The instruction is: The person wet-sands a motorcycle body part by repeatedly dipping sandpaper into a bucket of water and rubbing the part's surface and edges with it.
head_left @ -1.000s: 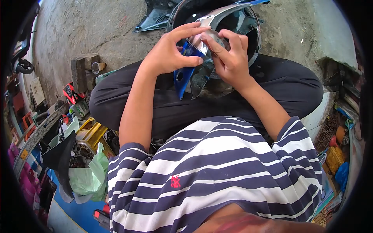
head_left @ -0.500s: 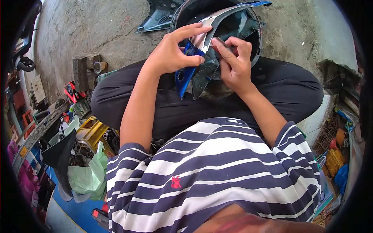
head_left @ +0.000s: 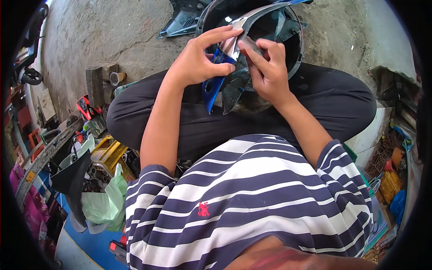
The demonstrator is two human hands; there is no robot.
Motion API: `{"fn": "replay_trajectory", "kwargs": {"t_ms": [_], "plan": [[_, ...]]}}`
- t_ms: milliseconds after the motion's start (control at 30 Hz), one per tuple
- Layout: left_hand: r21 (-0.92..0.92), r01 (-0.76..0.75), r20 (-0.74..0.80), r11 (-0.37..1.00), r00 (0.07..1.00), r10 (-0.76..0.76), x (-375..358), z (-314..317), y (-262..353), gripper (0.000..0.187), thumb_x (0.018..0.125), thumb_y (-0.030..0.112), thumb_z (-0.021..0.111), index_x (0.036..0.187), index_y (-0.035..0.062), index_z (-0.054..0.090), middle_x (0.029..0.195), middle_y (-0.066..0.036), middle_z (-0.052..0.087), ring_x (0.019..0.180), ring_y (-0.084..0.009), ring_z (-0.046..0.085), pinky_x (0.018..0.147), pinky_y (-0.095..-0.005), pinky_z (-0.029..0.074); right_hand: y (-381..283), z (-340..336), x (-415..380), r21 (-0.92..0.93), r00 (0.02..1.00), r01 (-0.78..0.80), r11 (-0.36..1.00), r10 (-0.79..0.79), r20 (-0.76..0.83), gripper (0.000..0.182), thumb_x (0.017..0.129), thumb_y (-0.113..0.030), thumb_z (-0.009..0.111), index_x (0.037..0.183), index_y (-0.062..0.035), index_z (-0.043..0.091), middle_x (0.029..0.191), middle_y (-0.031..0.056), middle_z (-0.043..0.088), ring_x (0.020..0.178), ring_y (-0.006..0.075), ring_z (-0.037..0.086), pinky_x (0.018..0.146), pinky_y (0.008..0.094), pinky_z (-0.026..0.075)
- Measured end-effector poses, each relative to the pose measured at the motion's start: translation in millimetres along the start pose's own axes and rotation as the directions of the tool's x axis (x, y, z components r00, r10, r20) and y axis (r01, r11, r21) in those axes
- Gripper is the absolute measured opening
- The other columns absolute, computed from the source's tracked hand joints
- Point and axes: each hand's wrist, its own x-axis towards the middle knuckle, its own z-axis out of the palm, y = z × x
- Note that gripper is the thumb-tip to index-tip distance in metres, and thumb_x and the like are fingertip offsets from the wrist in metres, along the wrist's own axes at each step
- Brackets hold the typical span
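Note:
A curved blue fairing panel [head_left: 213, 88], with a pale, bared stretch along its middle, leans over a round dark tub [head_left: 302, 47]. My left hand [head_left: 194, 60] grips it from the left, thumb on the blue lower part and fingers across the pale stretch. From the right, my right hand [head_left: 269, 72] pinches a small grey piece [head_left: 250, 42] that looks like folded sandpaper. Its fingertips press right at the panel's inner edge. The panel's tail end reaches past the tub's far rim, and its underside is partly hidden by my hands.
Another dark panel [head_left: 182, 20] lies on the concrete floor beside the tub. A small cup [head_left: 117, 78] rests by some blocks [head_left: 94, 85] at left. Yellow plastic parts [head_left: 108, 155] and a green bag [head_left: 105, 204] crowd my left side; assorted clutter [head_left: 390, 180] lies at right.
My right hand has shifted slightly left and up along the panel's edge with the grey piece. My left hand keeps its hold; the panel has barely moved.

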Motion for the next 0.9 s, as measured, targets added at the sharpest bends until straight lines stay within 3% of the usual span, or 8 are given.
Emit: {"fn": "replay_trajectory", "kwargs": {"t_ms": [167, 400, 500, 600, 733, 900], "plan": [[0.007, -0.086, 0.005, 0.996, 0.996, 0.086, 3, 2, -14, 0.091, 0.077, 0.011, 0.085, 0.164, 0.0206, 0.060, 0.174, -0.005, 0.049, 0.154, -0.0271, 0.055, 0.109, -0.0456, 0.058, -1, -2, 20, 0.016, 0.999, 0.040, 0.999, -0.040, 0.008, 0.065, 0.082, 0.006, 0.077, 0.140, -0.0224, 0.080, 0.116, 0.0087, 0.063, 0.100, 0.0321, 0.056, 0.087, 0.0412, 0.051], [0.011, -0.013, -0.003, 1.000, 1.000, 0.013, 0, 2, -2, 0.091, 0.077, 0.013, 0.085, 0.164, 0.0213, 0.061, 0.173, -0.005, 0.051, 0.152, -0.0245, 0.056, 0.109, -0.0448, 0.058, 3, -9, 18, 0.045, 0.997, 0.046, 0.998, -0.049, 0.060, 0.061, 0.082, 0.007, 0.076, 0.136, -0.0205, 0.082, 0.117, 0.0084, 0.063, 0.100, 0.0312, 0.057, 0.087, 0.0398, 0.052], [-0.012, -0.100, 0.007, 0.995, 0.995, 0.100, 4, 2, -13, 0.090, 0.077, 0.013, 0.085, 0.164, 0.0221, 0.061, 0.173, -0.006, 0.052, 0.152, -0.0255, 0.056, 0.108, -0.0444, 0.059, -2, -8, 29, 0.054, 0.996, 0.036, 0.998, -0.040, 0.083, 0.061, 0.081, 0.007, 0.076, 0.136, -0.0198, 0.082, 0.117, 0.0082, 0.063, 0.099, 0.0311, 0.056, 0.086, 0.0401, 0.052], [0.038, -0.006, -0.001, 0.999, 1.000, 0.006, -1, 2, 1, 0.089, 0.076, 0.012, 0.086, 0.162, 0.0213, 0.063, 0.173, -0.006, 0.052, 0.151, -0.0259, 0.057, 0.107, -0.0435, 0.059, 1, -16, 13, 0.045, 0.996, 0.011, 0.999, -0.015, 0.090, 0.059, 0.082, 0.006, 0.076, 0.135, -0.0191, 0.083, 0.118, 0.0082, 0.064, 0.099, 0.0310, 0.055, 0.086, 0.0400, 0.052], [0.054, -0.073, -0.015, 0.996, 0.997, 0.074, 3, 4, -15, 0.088, 0.075, 0.014, 0.087, 0.160, 0.0213, 0.065, 0.173, -0.006, 0.052, 0.150, -0.0260, 0.058, 0.108, -0.0463, 0.059, 4, -14, 33, 0.100, 0.995, 0.019, 0.995, -0.028, 0.094, 0.057, 0.085, 0.006, 0.077, 0.137, -0.0181, 0.082, 0.116, 0.0070, 0.064, 0.097, 0.0300, 0.054, 0.084, 0.0389, 0.051], [0.038, -0.024, -0.018, 0.999, 1.000, 0.025, 1, 2, 1, 0.086, 0.075, 0.015, 0.089, 0.158, 0.0193, 0.067, 0.173, -0.006, 0.052, 0.149, -0.0259, 0.058, 0.107, -0.0468, 0.059, -2, -23, 17, 0.106, 0.989, -0.071, 0.992, 0.056, 0.136, 0.048, 0.090, 0.002, 0.078, 0.134, -0.0165, 0.083, 0.115, 0.0065, 0.065, 0.098, 0.0284, 0.055, 0.086, 0.0379, 0.051]]}}
